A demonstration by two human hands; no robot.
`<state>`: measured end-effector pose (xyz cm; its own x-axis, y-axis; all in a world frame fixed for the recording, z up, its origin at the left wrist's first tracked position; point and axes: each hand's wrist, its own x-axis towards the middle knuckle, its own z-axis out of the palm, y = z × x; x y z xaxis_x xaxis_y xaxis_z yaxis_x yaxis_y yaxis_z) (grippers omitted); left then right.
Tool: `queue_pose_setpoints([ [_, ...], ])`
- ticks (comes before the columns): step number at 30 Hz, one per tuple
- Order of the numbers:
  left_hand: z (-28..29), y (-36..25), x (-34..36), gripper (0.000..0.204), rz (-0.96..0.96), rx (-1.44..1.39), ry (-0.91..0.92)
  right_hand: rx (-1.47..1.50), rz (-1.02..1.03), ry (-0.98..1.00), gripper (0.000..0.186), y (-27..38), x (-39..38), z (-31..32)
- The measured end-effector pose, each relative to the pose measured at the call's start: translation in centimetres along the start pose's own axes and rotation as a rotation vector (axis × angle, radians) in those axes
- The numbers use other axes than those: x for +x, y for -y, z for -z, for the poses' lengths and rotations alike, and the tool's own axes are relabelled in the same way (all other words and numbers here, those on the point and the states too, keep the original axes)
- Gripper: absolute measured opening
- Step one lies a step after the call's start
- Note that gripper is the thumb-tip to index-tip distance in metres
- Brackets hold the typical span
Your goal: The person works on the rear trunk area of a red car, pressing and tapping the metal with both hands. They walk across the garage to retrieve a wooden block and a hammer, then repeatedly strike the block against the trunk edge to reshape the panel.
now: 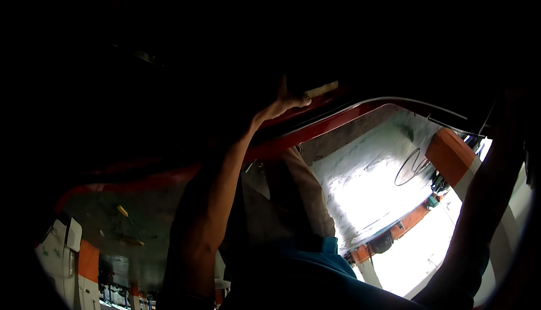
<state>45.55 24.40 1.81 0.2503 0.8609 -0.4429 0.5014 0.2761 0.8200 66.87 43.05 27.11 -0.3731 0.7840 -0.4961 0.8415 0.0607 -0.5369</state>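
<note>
My left hand point(283, 105) reaches up to the red painted metal edge point(327, 119) of what looks like a vehicle's body opening. Two of its digits show spread apart, one pointing up and one out to the right; the rest fade into the dark. Right by a fingertip lies a short pale yellowish strip point(323, 89), apparently on the red edge; whether the hand touches it is unclear. My right arm point(487, 208) rises along the right side as a dark shape. Its hand is lost in the blackness, so its fingers and anything they touch are hidden.
Deep shadow fills the upper half. Past the red edge, a loop of cable or hose point(414, 168) lies on the sunlit floor point(360, 189) near an orange-and-white pillar point(449, 155). At left, a yellow-handled tool point(123, 211) is on the floor, with a white vehicle part point(72, 235) beyond.
</note>
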Motion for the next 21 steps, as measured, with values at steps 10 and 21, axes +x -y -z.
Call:
queue_pose_setpoints([
  [10, -0.1, -0.3, -0.3, 0.084, 0.016, -0.026, 0.103, -0.358, -0.455, 0.462, 0.026, -3.6, -2.1, -13.2],
  [21, 7.2, 8.2, -4.1, 0.081, 0.221, -0.205, 0.085, -0.093, -0.143, 0.126, 0.021, -1.1, -0.3, -12.2],
])
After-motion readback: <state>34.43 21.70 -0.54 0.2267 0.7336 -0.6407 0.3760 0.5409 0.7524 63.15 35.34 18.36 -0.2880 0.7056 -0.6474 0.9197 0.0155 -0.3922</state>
